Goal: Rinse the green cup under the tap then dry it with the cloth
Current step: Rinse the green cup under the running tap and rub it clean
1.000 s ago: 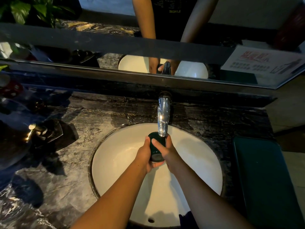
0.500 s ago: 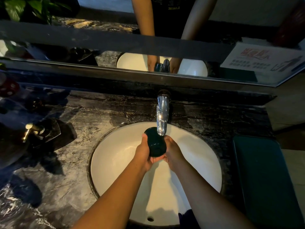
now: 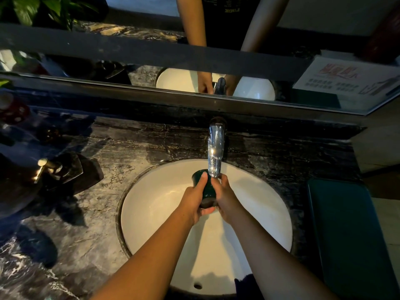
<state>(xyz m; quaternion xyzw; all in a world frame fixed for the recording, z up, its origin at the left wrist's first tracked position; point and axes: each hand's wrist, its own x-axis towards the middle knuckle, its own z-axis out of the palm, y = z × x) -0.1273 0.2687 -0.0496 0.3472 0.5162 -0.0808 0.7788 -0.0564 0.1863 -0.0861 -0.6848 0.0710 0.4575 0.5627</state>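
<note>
- Rinsing is judged the step in hand: the green cup (image 3: 206,189) is held over the basin (image 3: 151,213), just under the tap (image 3: 215,152) spout, tilted w/ its mouth away from the person.
- The left hand (image 3: 193,201) is curled round the cup's side, thumb laid up near the rim; the right hand (image 3: 226,199) is wrapped on the opp. side.
- Water flow can't be made out in the dim light.
- Next, probably: cup to be turned so inside & outside get wetted, then drained and lifted clear.
- Drying is not yet begun; a flat teal item (image 3: 346,234) lies on the counter (image 3: 97,213) at right, poss. the cloth, but it can't be told.
</note>
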